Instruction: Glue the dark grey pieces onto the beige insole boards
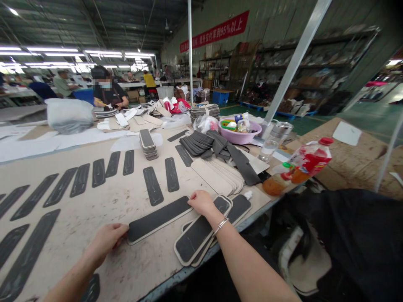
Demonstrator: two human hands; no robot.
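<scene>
Both pinched closed, left fingers, right fingers, gripping dark strip by ends

Far tube lights glaring; roof dim; wide-angle stretch toward edges; distance soft.

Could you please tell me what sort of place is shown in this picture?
It appears to be a factory workshop, though the exact product is unclear. Signs of it are the dark panels laid in rows on the worktable, the loaded shelves and a co-worker at work further back.
</scene>
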